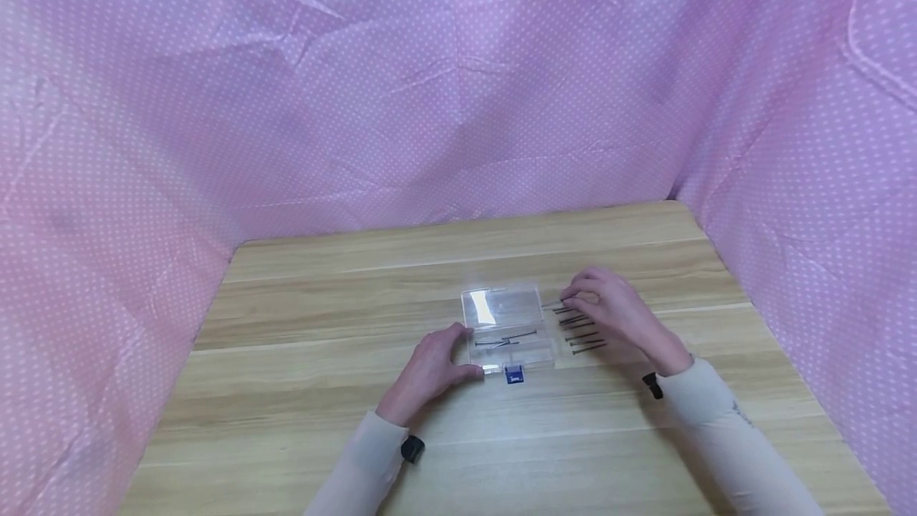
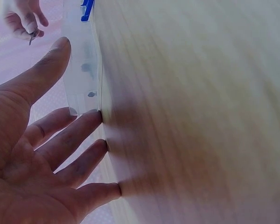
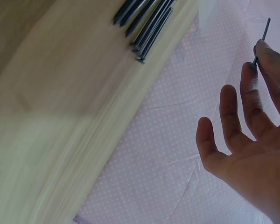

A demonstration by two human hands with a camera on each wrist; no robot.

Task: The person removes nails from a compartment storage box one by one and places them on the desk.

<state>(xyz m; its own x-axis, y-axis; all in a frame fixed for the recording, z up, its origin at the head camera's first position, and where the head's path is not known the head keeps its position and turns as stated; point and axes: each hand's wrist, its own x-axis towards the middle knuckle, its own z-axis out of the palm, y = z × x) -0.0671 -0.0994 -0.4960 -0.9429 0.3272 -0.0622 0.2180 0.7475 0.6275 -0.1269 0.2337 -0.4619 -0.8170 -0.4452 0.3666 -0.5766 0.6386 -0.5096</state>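
Note:
A clear plastic box (image 1: 533, 354) lies on the table with its lid (image 1: 512, 309) opened away from me and a blue latch (image 1: 514, 374) at its front. Several dark nails (image 1: 494, 342) lie inside. My left hand (image 1: 433, 365) touches the box's left end, its fingers spread and fairly straight, the thumb by the front corner; the left wrist view shows fingertips (image 2: 97, 114) against that end. Right of the box, my right hand (image 1: 612, 309) pinches one nail (image 3: 267, 29) between thumb and forefinger, its tip pointing toward the lid.
A row of loose nails (image 1: 587, 345) lies to the right of the box, partly under my right hand. The wooden table (image 1: 322, 325) is bordered by pink dotted cloth (image 1: 430, 102) at the back and sides.

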